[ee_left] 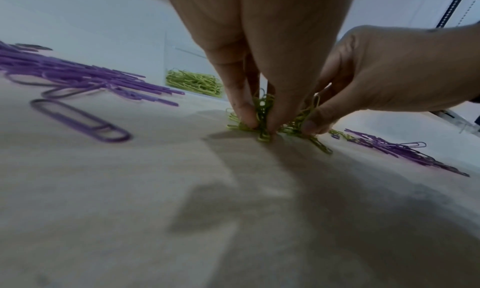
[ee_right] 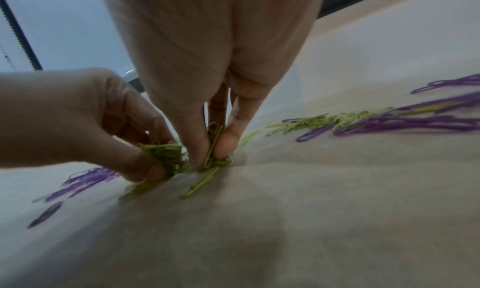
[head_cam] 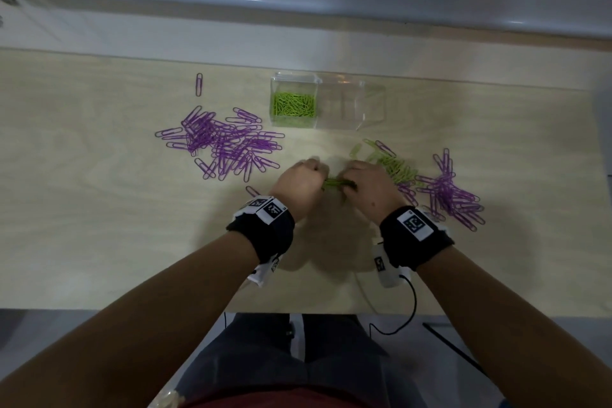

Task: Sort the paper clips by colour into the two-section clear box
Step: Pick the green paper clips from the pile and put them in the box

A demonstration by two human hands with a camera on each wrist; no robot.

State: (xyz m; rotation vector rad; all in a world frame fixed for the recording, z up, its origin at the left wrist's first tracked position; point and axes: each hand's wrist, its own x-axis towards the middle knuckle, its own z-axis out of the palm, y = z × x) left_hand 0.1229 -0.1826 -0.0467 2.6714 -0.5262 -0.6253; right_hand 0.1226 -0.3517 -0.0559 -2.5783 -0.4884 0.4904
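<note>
Both hands meet at the table's middle over a small bundle of green paper clips point(head_cam: 336, 183). My left hand point(head_cam: 303, 180) pinches the bundle point(ee_left: 263, 116) between thumb and fingers against the table. My right hand point(head_cam: 366, 182) pinches green clips point(ee_right: 214, 145) from the other side. The clear two-section box point(head_cam: 326, 103) stands behind; its left section holds green clips point(head_cam: 293, 104), its right section looks empty. A big purple clip pile point(head_cam: 225, 142) lies left. A mixed green point(head_cam: 392, 164) and purple pile point(head_cam: 453, 192) lies right.
One stray purple clip point(head_cam: 199, 84) lies at the far left, another point(head_cam: 252, 190) beside my left wrist. The wooden table's point(head_cam: 99, 225) front edge runs just before my lap. A black cable point(head_cam: 409, 305) hangs from the right wrist camera.
</note>
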